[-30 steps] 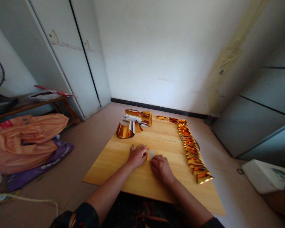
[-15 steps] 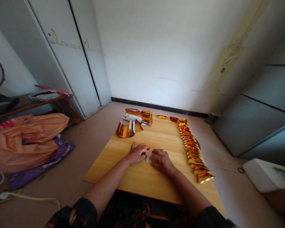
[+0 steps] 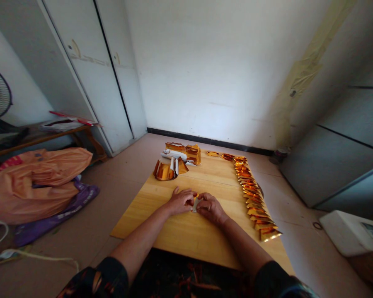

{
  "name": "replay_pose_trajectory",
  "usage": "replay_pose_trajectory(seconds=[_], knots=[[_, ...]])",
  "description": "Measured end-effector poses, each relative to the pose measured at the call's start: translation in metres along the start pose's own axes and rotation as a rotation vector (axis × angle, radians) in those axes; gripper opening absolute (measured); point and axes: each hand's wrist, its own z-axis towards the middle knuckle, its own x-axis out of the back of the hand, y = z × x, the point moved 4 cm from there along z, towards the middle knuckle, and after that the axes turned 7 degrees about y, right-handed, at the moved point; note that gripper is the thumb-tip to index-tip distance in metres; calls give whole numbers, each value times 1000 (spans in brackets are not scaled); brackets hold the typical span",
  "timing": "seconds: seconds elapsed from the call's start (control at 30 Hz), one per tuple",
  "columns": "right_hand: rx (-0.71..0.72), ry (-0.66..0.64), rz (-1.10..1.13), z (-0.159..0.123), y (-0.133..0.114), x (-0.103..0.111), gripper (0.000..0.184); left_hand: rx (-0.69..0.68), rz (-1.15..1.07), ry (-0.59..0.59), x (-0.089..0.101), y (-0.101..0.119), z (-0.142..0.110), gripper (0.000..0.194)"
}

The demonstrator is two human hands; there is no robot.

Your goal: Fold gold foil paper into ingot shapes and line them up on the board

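Observation:
My left hand (image 3: 180, 201) and my right hand (image 3: 210, 207) meet at the middle of a low wooden board (image 3: 161, 223). Between their fingertips they pinch a small sheet of gold foil paper (image 3: 195, 203), white on one side, mostly hidden by the fingers. Both hands rest on the board with fingers closed on the paper. A long row of folded gold paper pieces (image 3: 251, 196) runs down the board's right side. At the far left corner lie a curled stack of gold sheets (image 3: 165, 169) and more gold bundles (image 3: 186, 152).
The board lies on a tiled floor. An orange plastic bag (image 3: 40, 182) over a purple one lies left, by a low wooden bench (image 3: 49, 134). White cabinet doors (image 3: 93, 78) stand behind. A white box (image 3: 351, 231) sits on the floor at right.
The hands have drawn closer together over the foil paper, covering more of it. The view shifted slightly.

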Motion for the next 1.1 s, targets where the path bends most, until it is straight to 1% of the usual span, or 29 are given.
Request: replay_pose_trajectory(seconds=[0.1,0.17,0.27,0.33,0.4,0.47,0.63,0.77,0.83,0.9,1.0,1.1], knots=[[16,-40,114,3,-5,-2,16,3,-2,4,-2,-3,1,12],[44,-47,162,5,-9,-2,18,11,0,4,-3,-4,1,17],[55,-9,239,5,-9,-2,11,27,-4,-6,-3,-5,1,25],[72,33,274,3,-4,-1,12,29,-8,-15,-2,-3,1,21],[109,71,276,1,1,0,16,23,-11,-20,-1,-2,1,13],[126,79,254,-1,6,1,17,18,-17,-19,0,-1,1,10],[119,22,162,-3,6,0,15,19,-22,-32,-1,-2,1,11],[127,35,165,-1,1,0,17,15,-16,-34,-1,-3,1,11],[103,33,163,1,-1,-1,17,9,-15,-33,0,-2,1,11],[47,26,144,3,-1,-3,15,11,-13,-36,0,-2,1,11],[-86,39,91,5,-1,-7,10,28,-14,-42,-1,-3,1,11],[-219,69,42,9,-1,-9,10,35,-23,-42,-2,-4,2,12]])
